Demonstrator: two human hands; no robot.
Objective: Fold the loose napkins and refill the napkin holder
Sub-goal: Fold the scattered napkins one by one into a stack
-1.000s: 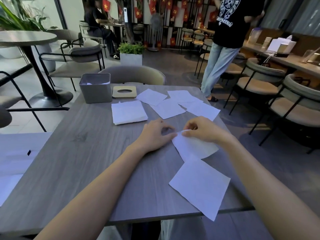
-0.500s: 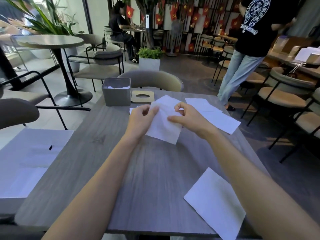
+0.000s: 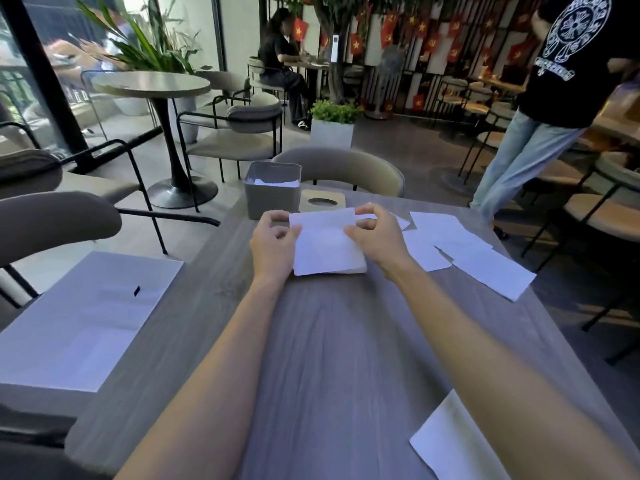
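Presently: folded napkin, pinched at both ends by left hand and right hand, over the stack, at 6 o'clock from napkin holder. Advice: square edges, then release.

**Count on the surface**

One grey napkin holder and one wooden lid with an oval slot. One stack of folded napkins. Loose napkins to the right overlap: at least three, exact number unclear. One more napkin lies at the near edge. Two hands.
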